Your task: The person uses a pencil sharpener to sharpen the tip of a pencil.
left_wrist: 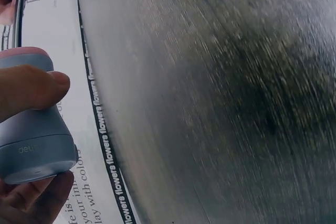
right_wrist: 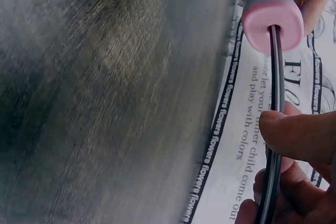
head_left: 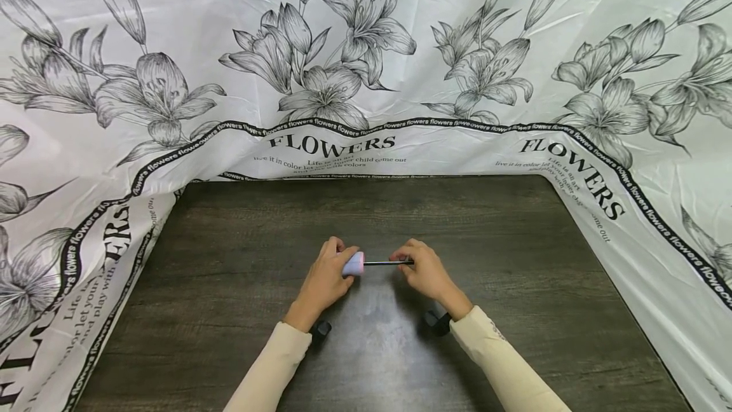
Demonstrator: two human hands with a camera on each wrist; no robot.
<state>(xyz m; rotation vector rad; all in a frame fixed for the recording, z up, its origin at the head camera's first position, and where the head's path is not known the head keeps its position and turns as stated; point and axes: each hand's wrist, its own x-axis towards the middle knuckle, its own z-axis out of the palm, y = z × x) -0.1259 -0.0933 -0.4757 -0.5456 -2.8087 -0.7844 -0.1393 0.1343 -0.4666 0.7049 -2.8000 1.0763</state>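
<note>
Held above the middle of the dark wood-grain desk (head_left: 240,310), nearer its front edge than its back: a small sharpener (head_left: 353,264) with a black pencil (head_left: 389,263) pushed into it. Sharpener seen as a stubby cylinder, pale blue-grey body, faint embossed lettering near one end, a rounded pink cap at the other end with a central hole. Pencil seen as a slim dark rod with a lighter stripe down its length, entering that hole and lying level, left to right, between the two hands.

Left hand (head_left: 326,278) curled round the sharpener, thumb across the body on one side and fingertips (left_wrist: 39,195) pressed against the other; the pink end turned toward the right hand. Right hand (head_left: 426,272) pinched on the free end of the pencil, thumb (right_wrist: 299,135) on top and the other fingers bent beneath it. Hands close together, apart only by the bare stretch of pencil. Cream sleeves (head_left: 274,361) reaching back to the front edge of the desk, each wrist bearing a small black camera mount.

Around the back, left and right edges of the desk, draped a white sheet (head_left: 400,30) printed with grey lilies, a black border band of repeated small words and the large word FLOWERS.
</note>
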